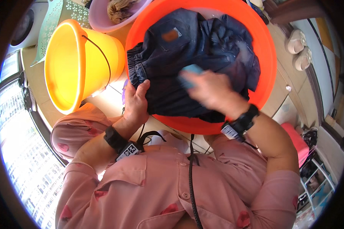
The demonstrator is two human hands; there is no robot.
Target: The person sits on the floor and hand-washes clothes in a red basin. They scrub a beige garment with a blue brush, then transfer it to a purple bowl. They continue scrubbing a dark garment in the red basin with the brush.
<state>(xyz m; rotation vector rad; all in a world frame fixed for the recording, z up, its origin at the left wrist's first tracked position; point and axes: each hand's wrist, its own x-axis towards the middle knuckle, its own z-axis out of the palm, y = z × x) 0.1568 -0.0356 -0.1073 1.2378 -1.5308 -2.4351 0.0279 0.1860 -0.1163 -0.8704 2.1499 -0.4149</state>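
Note:
Dark blue denim trousers (172, 60) with an elastic waistband and a brown patch lie spread over a large orange-red basin (266, 57). Whitish suds show on the wet cloth at the right and at the basin's far side. My left hand (136, 100) grips the trousers' edge by the waistband, thumb on top. In my right hand (212, 90) is a blue scrubbing brush or block (190, 74), held against or just over the middle of the denim; both are blurred, so its exact kind and contact cannot be told.
A yellow bucket (99, 57) stands left of the basin. Behind it are a lilac basin (103, 23) with brownish cloth and a pale green perforated basket (56, 20). Light-coloured shoes (295, 43) sit on the tiles at right, near a metal rack (312, 191). A black cord (191, 177) hangs before me.

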